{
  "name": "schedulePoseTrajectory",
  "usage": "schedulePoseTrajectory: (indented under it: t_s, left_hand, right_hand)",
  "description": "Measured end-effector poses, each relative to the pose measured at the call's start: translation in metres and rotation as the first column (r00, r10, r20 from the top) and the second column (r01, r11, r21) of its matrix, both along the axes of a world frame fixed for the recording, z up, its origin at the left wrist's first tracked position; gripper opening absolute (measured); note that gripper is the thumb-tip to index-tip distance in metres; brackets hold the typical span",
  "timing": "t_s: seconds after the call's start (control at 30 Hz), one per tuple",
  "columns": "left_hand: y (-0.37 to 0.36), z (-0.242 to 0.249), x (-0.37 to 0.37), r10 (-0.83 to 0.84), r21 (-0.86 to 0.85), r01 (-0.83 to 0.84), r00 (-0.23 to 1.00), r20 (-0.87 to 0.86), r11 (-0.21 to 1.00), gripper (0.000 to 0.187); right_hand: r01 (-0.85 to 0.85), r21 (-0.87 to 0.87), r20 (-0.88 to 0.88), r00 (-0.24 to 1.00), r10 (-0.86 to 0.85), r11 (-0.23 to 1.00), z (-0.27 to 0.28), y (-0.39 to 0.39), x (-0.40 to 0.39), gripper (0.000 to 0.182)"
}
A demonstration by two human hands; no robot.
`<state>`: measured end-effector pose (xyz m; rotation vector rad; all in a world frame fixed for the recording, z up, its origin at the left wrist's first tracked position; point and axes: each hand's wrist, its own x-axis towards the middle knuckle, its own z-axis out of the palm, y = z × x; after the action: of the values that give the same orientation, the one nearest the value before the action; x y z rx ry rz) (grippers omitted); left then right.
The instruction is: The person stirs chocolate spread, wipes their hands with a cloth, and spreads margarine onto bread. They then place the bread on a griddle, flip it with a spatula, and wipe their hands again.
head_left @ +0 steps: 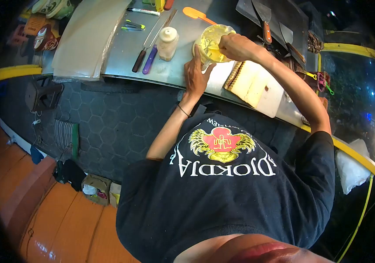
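A clear plastic tub (199,45) with soft yellow spread (211,47) smeared inside stands near the counter's front edge. My left hand (196,75) grips its near left side, thumb and fingers apart around the wall. My right hand (238,47) is closed in a fist over the tub's right rim; whatever it holds is hidden by the fingers. Just right of the tub, a pale, thick slab of bread (249,85) with a dark line along its left edge lies on a white board (271,98).
Left of the tub stand a squeeze bottle (167,44), a purple-handled knife (150,60) and a dark-handled long tool (139,61). An orange spatula (194,14) lies behind. Wooden-handled scrapers (266,33) rest on the dark griddle (299,24) at right. Plastic sheets (84,39) cover the counter's left.
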<state>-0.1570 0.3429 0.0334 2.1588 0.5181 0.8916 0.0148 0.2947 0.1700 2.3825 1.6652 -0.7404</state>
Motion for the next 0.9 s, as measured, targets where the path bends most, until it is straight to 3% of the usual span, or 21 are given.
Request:
schedulePoseTrajectory:
  t_s: [0.07, 0.13, 0.17, 0.23, 0.27, 0.3, 0.37, 0.4, 0.43, 0.47, 0.53, 0.57, 0.63, 0.7, 0.73, 0.8, 0.87, 0.9]
  left_hand:
    - [-0.004, 0.004, -0.008, -0.073, -0.031, 0.071, 0.996, -0.046, 0.997, 0.087]
    - [-0.007, 0.002, -0.008, -0.151, -0.058, 0.146, 0.985, -0.086, 0.988, 0.085]
    - [-0.007, -0.002, -0.006, -0.118, -0.043, 0.117, 0.992, -0.039, 0.992, 0.087]
    - [-0.008, -0.005, -0.005, -0.102, -0.020, 0.102, 0.995, 0.015, 0.995, 0.088]
    - [-0.007, -0.006, -0.006, -0.099, -0.033, 0.099, 0.995, 0.013, 0.994, 0.089]
    - [-0.007, -0.008, -0.008, -0.092, -0.048, 0.093, 0.996, 0.008, 0.995, 0.090]
    - [-0.003, -0.008, -0.007, -0.091, -0.092, 0.097, 0.994, 0.060, 0.991, 0.089]
    - [-0.003, 0.007, -0.010, -0.081, -0.273, 0.087, 0.996, 0.034, 0.958, 0.087]
    - [-0.001, 0.015, -0.013, -0.082, -0.445, 0.075, 0.997, 0.003, 0.892, 0.086]
    - [0.000, 0.007, -0.013, -0.073, -0.351, 0.117, 0.988, 0.138, 0.929, 0.085]
    - [0.003, -0.011, -0.024, -0.070, -0.380, 0.069, 0.997, 0.011, 0.922, 0.089]
    - [0.002, -0.007, -0.034, -0.049, -0.416, 0.063, 0.998, 0.043, 0.907, 0.085]
    - [-0.007, 0.000, -0.057, -0.059, -0.545, -0.025, 0.989, -0.138, 0.838, 0.077]
    - [-0.008, -0.001, -0.068, -0.329, -0.675, 0.047, 0.896, -0.297, 0.737, 0.079]
    - [-0.015, 0.000, -0.063, -0.335, -0.669, 0.052, 0.893, -0.302, 0.741, 0.079]
    - [-0.037, -0.001, -0.051, -0.616, -0.614, 0.386, 0.759, -0.213, 0.688, 0.086]
    - [-0.060, -0.006, -0.022, -0.641, -0.352, 0.552, 0.733, -0.226, 0.756, 0.108]
    - [-0.070, -0.006, -0.008, -0.634, -0.199, 0.603, 0.742, -0.216, 0.773, 0.115]
  right_hand:
    - [0.016, 0.000, -0.053, 0.998, -0.015, 1.000, -0.012, -0.007, 0.003, 0.021]
    - [0.171, 0.161, -0.454, 0.887, -0.081, 0.972, -0.017, -0.018, 0.005, 0.021]
    - [0.186, 0.166, -0.450, 0.888, -0.093, 0.968, -0.020, -0.024, 0.003, 0.021]
    - [0.407, 0.084, -0.518, 0.797, -0.309, 0.910, -0.011, -0.033, -0.011, 0.023]
    - [0.622, -0.086, -0.608, 0.586, -0.536, 0.778, -0.001, -0.038, -0.015, 0.022]
    - [0.630, -0.077, -0.611, 0.583, -0.536, 0.773, 0.009, -0.045, -0.013, 0.022]
    - [0.782, -0.214, -0.862, 0.131, -0.489, 0.585, 0.026, -0.072, -0.005, 0.024]
    - [0.807, -0.194, -0.906, 0.070, -0.417, 0.558, 0.028, -0.089, -0.004, 0.023]
    - [0.816, -0.133, -0.927, 0.099, -0.363, 0.563, 0.036, -0.105, -0.009, 0.021]
    - [0.835, -0.136, -0.938, 0.065, -0.341, 0.533, 0.034, -0.124, -0.011, 0.021]
    - [0.874, -0.111, -0.952, 0.043, -0.303, 0.474, 0.019, -0.171, -0.018, 0.024]
    - [0.909, -0.096, -0.949, 0.038, -0.312, 0.405, 0.014, -0.193, -0.024, 0.025]
    - [0.960, -0.075, -0.933, 0.029, -0.359, 0.271, -0.004, -0.249, -0.029, 0.026]
    - [0.997, 0.017, -0.861, 0.050, -0.506, 0.070, -0.025, -0.288, -0.045, 0.027]
    - [0.999, 0.041, -0.844, 0.048, -0.533, 0.025, -0.039, -0.305, -0.048, 0.027]
    - [0.999, 0.047, -0.836, 0.028, -0.549, -0.022, -0.060, -0.324, -0.054, 0.027]
    - [0.961, 0.277, -0.794, 0.235, -0.561, 0.011, -0.072, -0.335, -0.049, 0.027]
    - [0.962, 0.272, -0.801, 0.225, -0.555, -0.003, -0.082, -0.336, -0.045, 0.027]
